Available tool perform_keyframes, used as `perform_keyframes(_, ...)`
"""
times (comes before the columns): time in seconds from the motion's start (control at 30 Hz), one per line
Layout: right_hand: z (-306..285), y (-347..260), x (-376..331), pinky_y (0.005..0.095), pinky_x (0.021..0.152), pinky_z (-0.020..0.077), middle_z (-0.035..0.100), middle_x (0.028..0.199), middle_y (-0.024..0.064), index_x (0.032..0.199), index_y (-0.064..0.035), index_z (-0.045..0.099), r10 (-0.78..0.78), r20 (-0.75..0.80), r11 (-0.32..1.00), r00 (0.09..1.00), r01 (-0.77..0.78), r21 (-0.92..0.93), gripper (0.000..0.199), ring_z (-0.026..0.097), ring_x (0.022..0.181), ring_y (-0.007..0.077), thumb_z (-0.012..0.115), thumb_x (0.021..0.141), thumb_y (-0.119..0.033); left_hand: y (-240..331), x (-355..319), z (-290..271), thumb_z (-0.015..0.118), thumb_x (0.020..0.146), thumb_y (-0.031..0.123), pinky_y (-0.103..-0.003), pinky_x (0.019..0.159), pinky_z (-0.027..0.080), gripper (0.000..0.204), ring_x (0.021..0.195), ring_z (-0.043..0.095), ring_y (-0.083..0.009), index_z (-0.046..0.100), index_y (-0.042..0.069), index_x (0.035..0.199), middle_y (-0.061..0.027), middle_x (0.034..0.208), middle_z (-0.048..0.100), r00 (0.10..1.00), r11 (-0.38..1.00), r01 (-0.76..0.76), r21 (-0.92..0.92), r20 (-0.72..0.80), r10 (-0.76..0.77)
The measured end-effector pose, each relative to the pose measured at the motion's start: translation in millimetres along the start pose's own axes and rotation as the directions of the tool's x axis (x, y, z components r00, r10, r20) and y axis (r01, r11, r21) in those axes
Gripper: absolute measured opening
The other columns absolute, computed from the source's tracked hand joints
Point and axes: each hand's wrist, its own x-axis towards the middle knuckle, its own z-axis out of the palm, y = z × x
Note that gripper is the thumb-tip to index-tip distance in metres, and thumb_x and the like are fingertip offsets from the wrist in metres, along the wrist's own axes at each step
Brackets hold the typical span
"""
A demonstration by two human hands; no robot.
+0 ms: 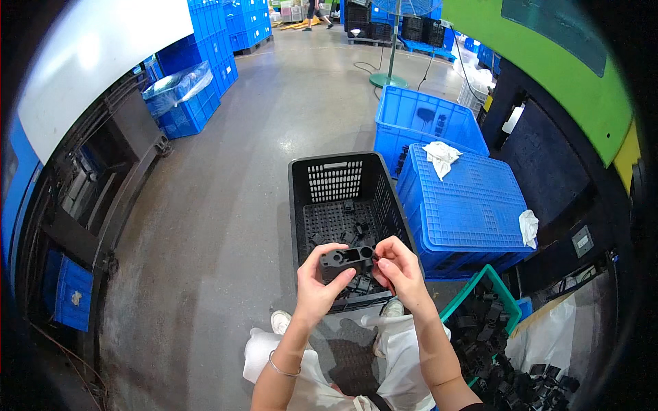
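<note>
A black moulded plastic part [346,258] with round openings is held up over the black crate [297,198]. My left hand [315,282] is closed round its left end, thumb on the near side. At the part's right end my right hand [406,275] is closed, with thumb and fingers pinched together. Something small and dark with a hint of red shows at those fingertips, too small to name. Below, several loose black plastic parts [348,207] lie on the crate's perforated bottom. My hands and the held part hide some of them.
A blue lidded bin [466,205] with white cloths on it stands right of the crate, an open blue bin [439,113] behind it. A green basket [504,294] and heaped black parts [528,383] are at lower right. Machines flank both sides; a person [317,14] walks far off.
</note>
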Motion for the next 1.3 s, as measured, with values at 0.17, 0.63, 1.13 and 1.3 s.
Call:
perform_keyframes(0.17, -6, 8, 0, 0.0164, 0.054, 0.0326, 0.049, 0.085, -0.0028, 0.094, -0.0037, 0.051, 0.001, -0.011, 0.999, 1.0, -0.002, -0.04, 0.016, 0.041, 0.066, -0.0004, 0.064, 0.086, -0.01, 1, 2, 13, 0.074, 0.072, -0.003, -0.024, 0.079, 0.048, 0.043, 0.088, 0.059, -0.0094, 0.056, 0.003, 0.111, -0.0049, 0.097, 0.064, 0.99, 0.972, -0.106, 0.208, -0.068, 0.122)
perform_keyframes(0.63, -13, 5, 3, 0.0211, 0.044, 0.0282, 0.047, 0.082, 0.0075, 0.095, -0.0048, 0.042, 0.129, 0.393, 0.83, 0.91, -0.316, 0.459, 0.025, 0.038, 0.048, 0.0083, 0.059, 0.083, -0.02, -37, 6, 28, 0.066, 0.079, 0.005, -0.033, 0.081, 0.05, 0.04, 0.092, 0.064, -0.0234, 0.055, 0.008, 0.118, -0.0131, 0.103, 0.065, 0.95, 0.943, 0.204, 0.262, 0.181, -0.256)
perform_keyframes(1.13, -17, 5, 4, 0.0254, 0.055, 0.044, 0.06, 0.077, 0.0053, 0.099, -0.0013, 0.055, 0.041, -0.109, 0.975, 0.993, -0.064, -0.214, 0.015, 0.056, 0.063, 0.0098, 0.046, 0.095, -0.011, -35, 10, 22, 0.056, 0.086, 0.027, -0.035, 0.085, 0.048, 0.038, 0.095, 0.061, -0.0218, 0.051, 0.006, 0.117, -0.0111, 0.112, 0.06, 0.905, 0.706, 0.417, -0.573, 0.194, -0.377)
perform_keyframes(1.3, -13, 3, -1, 0.0368, 0.06, 0.0464, 0.061, 0.071, 0.0134, 0.099, -0.0043, 0.055, -0.141, -0.037, 0.724, 0.989, 0.077, -0.686, 0.015, 0.063, 0.066, 0.0289, 0.049, 0.092, -0.016, -36, 5, 23, 0.065, 0.071, -0.005, -0.031, 0.077, 0.05, 0.038, 0.083, 0.06, -0.0144, 0.055, 0.005, 0.106, -0.0037, 0.089, 0.06, 0.988, 0.988, 0.154, -0.002, 0.017, -0.154)
